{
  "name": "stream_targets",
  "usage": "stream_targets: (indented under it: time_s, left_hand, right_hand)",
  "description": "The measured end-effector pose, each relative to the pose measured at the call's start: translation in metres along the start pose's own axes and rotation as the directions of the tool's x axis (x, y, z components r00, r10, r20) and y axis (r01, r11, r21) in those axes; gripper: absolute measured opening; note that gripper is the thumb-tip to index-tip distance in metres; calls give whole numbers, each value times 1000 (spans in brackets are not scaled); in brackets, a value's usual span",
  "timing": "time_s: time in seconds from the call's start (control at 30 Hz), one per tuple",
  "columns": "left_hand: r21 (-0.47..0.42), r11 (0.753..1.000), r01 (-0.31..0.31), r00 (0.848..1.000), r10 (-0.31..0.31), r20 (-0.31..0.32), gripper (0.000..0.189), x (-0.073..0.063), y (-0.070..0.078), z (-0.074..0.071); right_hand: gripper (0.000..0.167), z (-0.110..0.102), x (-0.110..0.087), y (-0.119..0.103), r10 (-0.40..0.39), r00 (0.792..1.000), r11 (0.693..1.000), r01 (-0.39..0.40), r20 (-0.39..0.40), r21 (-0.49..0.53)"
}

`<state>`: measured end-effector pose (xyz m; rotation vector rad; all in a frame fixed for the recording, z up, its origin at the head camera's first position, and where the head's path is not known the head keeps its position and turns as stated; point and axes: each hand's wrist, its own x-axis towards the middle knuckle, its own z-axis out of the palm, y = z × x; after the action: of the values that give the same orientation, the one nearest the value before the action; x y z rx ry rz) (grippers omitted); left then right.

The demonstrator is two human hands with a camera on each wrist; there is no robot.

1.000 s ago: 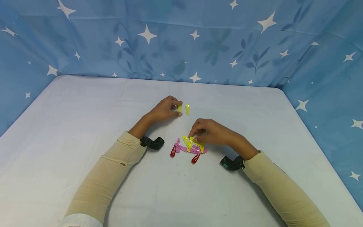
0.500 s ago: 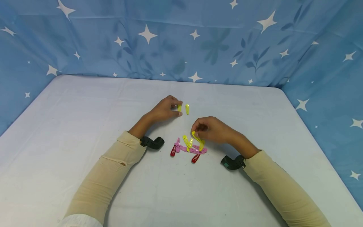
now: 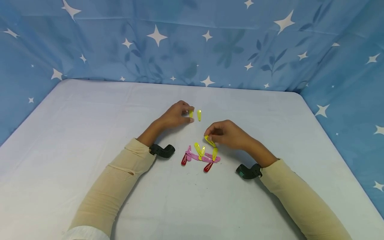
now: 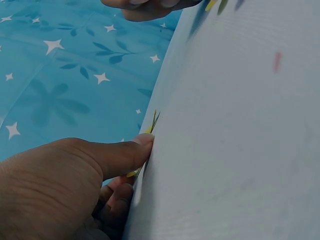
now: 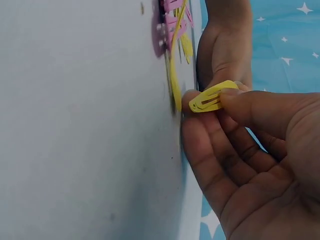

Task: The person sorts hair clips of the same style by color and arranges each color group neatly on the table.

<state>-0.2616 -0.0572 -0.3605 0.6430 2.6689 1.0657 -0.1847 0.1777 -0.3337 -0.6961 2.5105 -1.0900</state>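
My right hand (image 3: 230, 134) pinches a yellow snap hair clip (image 5: 206, 100) between thumb and fingers, just beyond a small pile of clips. In that pile lie yellow hair clips (image 3: 215, 154), pink hair clips (image 3: 192, 156) and red hair clips (image 3: 184, 160), some overlapping. Farther back on the table, my left hand (image 3: 176, 115) holds a yellow hair clip (image 3: 191, 114) between thumb and fingers, partly hidden by them. Beside it, slightly apart on the right, another yellow hair clip (image 3: 199, 115) lies on the cloth. The left wrist view shows the left thumb (image 4: 125, 155) against yellow clip edges.
A white cloth covers the table (image 3: 144, 206). Behind it and to the right hangs a blue curtain (image 3: 180, 43) with white stars. Black wrist cameras (image 3: 163, 151) are strapped to both wrists, low over the table.
My right hand has drawn a yellow hair clip off the pile, away from the body and slightly right. The left hand stays in place with its clip.
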Motion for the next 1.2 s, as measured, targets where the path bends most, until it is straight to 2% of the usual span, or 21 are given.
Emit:
stream_targets:
  time_s: [0.23, 0.43, 0.87, 1.2]
  left_hand:
    - [13, 1000, -8, 1000, 8, 3, 51, 1, 1, 0]
    - [27, 1000, -3, 1000, 3, 1, 52, 1, 3, 0]
    - [15, 1000, -12, 1000, 12, 8, 52, 2, 1, 0]
    - [-10, 1000, -9, 1000, 9, 8, 53, 0, -1, 0]
  right_hand:
    - [15, -1, -2, 1, -12, 1000, 999, 12, 0, 50]
    - [22, -1, -1, 2, -16, 998, 999, 18, -59, 32]
    - [20, -10, 7, 9, 23, 992, 999, -18, -123, 40]
    - [20, -19, 10, 17, 76, 976, 993, -55, -202, 106]
